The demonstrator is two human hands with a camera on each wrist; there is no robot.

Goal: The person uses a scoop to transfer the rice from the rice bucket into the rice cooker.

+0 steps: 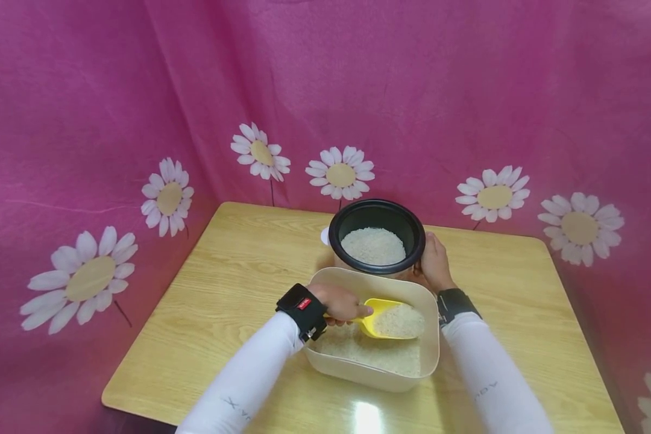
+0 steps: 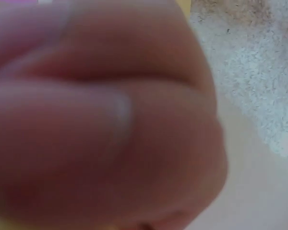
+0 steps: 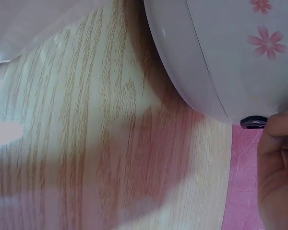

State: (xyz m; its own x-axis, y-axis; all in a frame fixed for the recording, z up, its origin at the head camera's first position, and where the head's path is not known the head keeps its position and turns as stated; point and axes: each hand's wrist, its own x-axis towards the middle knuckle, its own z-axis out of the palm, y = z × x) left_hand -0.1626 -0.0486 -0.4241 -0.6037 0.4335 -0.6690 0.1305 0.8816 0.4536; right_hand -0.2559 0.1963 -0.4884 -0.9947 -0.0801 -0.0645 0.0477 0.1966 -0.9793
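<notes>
My left hand [image 1: 337,302] grips the handle of a yellow scoop [image 1: 378,307] heaped with white rice [image 1: 402,322]. The scoop is inside a cream plastic bin [image 1: 435,346], over more rice. Curled fingers [image 2: 173,129] fill most of the left wrist view, with loose grains beside them. Just behind the bin stands a rice cooker [image 3: 216,62], white with pink flowers, its lid off. Rice [image 1: 373,246] lies in its black inner pot [image 1: 334,238]. My right hand [image 1: 436,263] holds the cooker's right side, fingers curled at a small dark handle [image 3: 252,122].
Both vessels stand on a light wood-grain table [image 1: 239,271]. A pink curtain [image 1: 412,90] printed with white daisies hangs along the back and sides. A small white part [image 1: 325,236] sticks out at the cooker's left.
</notes>
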